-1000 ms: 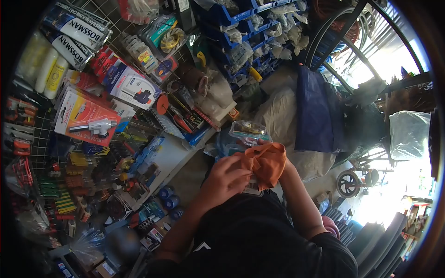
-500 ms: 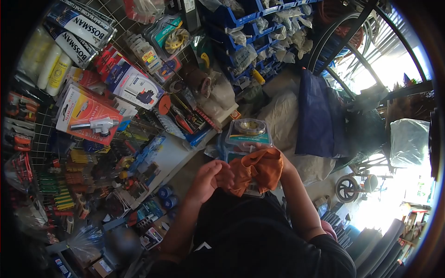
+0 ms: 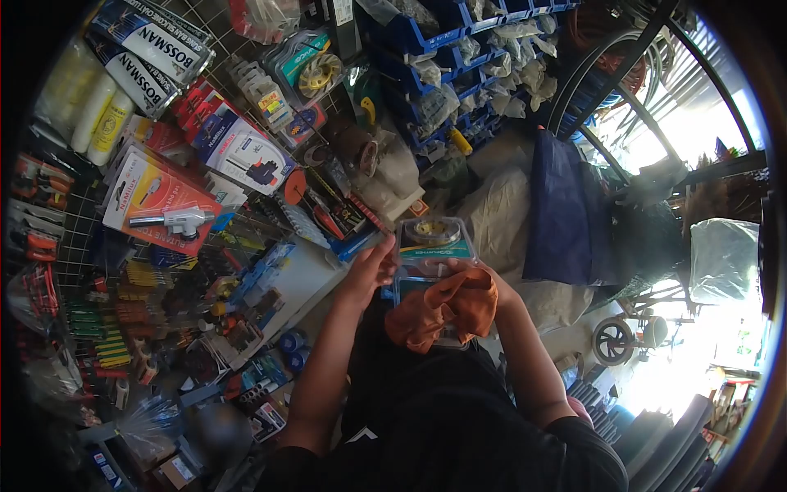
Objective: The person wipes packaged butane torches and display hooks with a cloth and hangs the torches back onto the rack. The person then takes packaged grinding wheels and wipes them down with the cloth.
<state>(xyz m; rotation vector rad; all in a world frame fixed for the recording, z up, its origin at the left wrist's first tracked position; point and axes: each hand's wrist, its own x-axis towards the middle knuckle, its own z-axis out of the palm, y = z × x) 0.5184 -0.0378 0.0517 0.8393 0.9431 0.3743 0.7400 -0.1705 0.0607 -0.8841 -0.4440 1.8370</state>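
A clear plastic blister pack (image 3: 434, 250) with a teal label is in front of my body. A round disc-like part with a yellowish centre shows through its upper end. My right hand (image 3: 502, 289) grips the pack from the right, and a crumpled orange cloth (image 3: 447, 310) is bunched in the same hand. That cloth covers the pack's lower part and some of my right fingers. By the pack's left edge is my left hand (image 3: 367, 275), its fingers partly extended; whether they touch the plastic is hard to tell.
On the left, a wire rack (image 3: 78, 213) carries packaged tools, including a butane torch pack (image 3: 160, 205). Blue bins (image 3: 418, 107) of small bagged parts stand ahead. A dark blue sheet (image 3: 561, 213) hangs right of them. Farther right is a black wheel (image 3: 612, 338).
My left hand has moved up and away from the cloth to the pack's left edge. The cloth has sagged slightly lower, uncovering more of the pack, while my right hand keeps its hold.
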